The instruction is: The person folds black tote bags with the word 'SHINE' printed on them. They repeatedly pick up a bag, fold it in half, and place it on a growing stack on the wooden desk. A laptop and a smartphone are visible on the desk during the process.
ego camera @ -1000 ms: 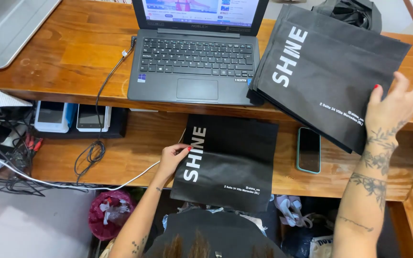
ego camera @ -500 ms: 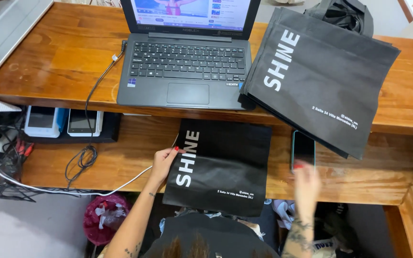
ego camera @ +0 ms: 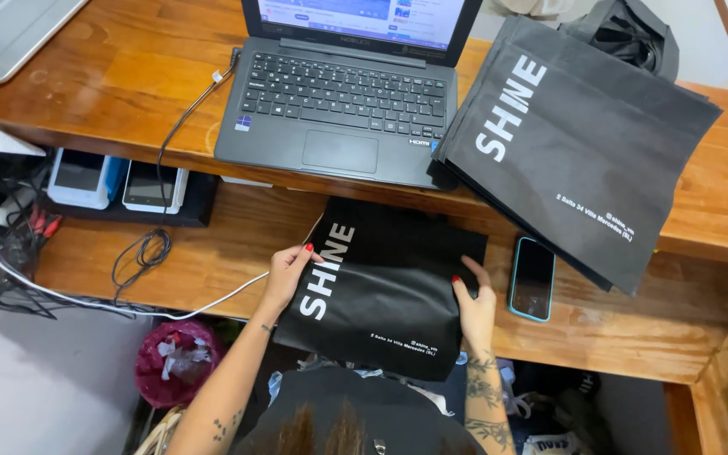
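My left hand (ego camera: 286, 271) and right hand (ego camera: 475, 303) grip opposite edges of the flat black fabric bag (ego camera: 385, 286), just below the dark open laptop (ego camera: 339, 109).

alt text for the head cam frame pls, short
Both hands grip one flat black fabric bag with white lettering on a lower wooden shelf: left hand at its left edge, right hand at its right edge. A phone lies beside it; above sit a laptop and a stack of matching bags.
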